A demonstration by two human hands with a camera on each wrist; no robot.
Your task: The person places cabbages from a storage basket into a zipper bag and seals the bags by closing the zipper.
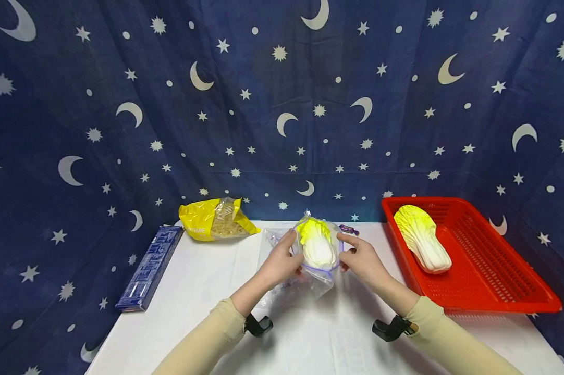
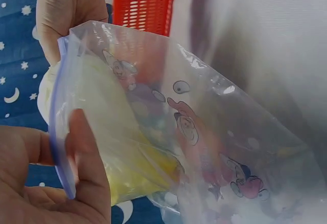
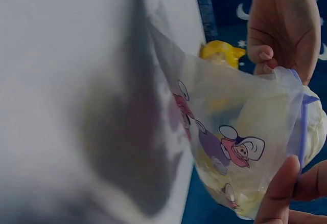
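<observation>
Both hands hold a clear zip bag up above the white table. My left hand pinches one side of the bag's purple-edged mouth, and my right hand pinches the opposite side. A napa cabbage lies partly within the bag. Its leafy yellow end is inside, as the left wrist view shows, while the pale base sticks out past the purple zip strip. Pink cartoon figures are printed on the film. Some fingertips are hidden behind the bag in the head view.
At right stands a red plastic basket with another napa cabbage in it. A yellow packet and a long blue box lie at left. Behind my right hand is a small purple wrapped item. A starry curtain backs the table.
</observation>
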